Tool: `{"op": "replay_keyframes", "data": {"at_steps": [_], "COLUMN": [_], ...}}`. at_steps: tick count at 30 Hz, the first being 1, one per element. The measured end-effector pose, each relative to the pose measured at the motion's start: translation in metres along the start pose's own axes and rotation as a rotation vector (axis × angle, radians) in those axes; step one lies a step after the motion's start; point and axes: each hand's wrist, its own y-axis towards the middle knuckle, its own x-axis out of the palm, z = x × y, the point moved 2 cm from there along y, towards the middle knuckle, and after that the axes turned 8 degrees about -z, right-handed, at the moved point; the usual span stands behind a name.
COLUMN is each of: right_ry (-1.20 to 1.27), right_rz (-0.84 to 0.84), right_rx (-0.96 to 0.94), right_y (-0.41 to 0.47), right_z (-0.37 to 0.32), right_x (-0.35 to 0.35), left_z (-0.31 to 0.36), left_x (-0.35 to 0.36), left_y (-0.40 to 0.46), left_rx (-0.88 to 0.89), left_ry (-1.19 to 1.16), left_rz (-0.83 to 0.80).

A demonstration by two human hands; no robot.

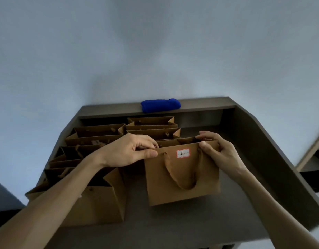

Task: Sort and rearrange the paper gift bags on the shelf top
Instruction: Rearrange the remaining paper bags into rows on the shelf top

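Both hands, left hand point(135, 150) and right hand point(219, 151), are pinching the bag labelled 4 point(183, 177) by its top corners, so I'd keep each grip even and be lowering it level just right of the big front bag point(101, 200).

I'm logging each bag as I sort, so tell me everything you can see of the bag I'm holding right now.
The brown paper gift bag looks like kraft paper, upright and open at the top, front face toward the camera. A white label with a red border near its top edge reads 4. A matching brown handle droops down the front. The left hand and right hand pinch its top corners; whether its base touches the dark shelf top is unclear.
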Motion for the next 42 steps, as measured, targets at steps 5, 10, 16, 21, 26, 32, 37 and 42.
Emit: {"op": "replay_keyframes", "data": {"at_steps": [5, 10, 16, 21, 26, 32, 37, 42], "right_ry": [-0.079, -0.112, -0.123, -0.204, -0.390, -0.260, -0.319, -0.426], "right_rz": [-0.038, -0.058, -0.049, 0.028, 0.226, 0.005, -0.319, -0.628], "right_rx": [-0.152, -0.232, -0.212, -0.208, -0.472, -0.604, -0.448, -0.315], "right_y": [0.004, 0.001, -0.002, -0.004, -0.020, -0.040, -0.046, -0.047], "right_z": [-0.003, 0.007, 0.011, 0.002, -0.032, -0.034, -0.009, 0.014], "right_x": [0.028, 0.055, 0.070, 0.068, 0.075, 0.117, 0.169, 0.217], "left_z": [-0.019, -0.035, -0.040, -0.032, -0.025, -0.039, -0.082, -0.109], "left_x": [-0.008, 0.000, 0.005, 0.006, 0.019, 0.078, 0.135, 0.163], "left_y": [-0.028, -0.039, -0.043, -0.059, -0.107, -0.166, -0.182, -0.185], "left_rx": [-0.050, -0.109, -0.129, -0.093, 0.038, -0.036, -0.253, -0.456], "left_ry": [0.124, 0.292, 0.300, 0.247, 0.100, -0.224, -0.342, -0.377], "left_rz": [0.038, 0.002, 0.011, 0.194, 0.651, 0.905, 0.905, 0.847]}}
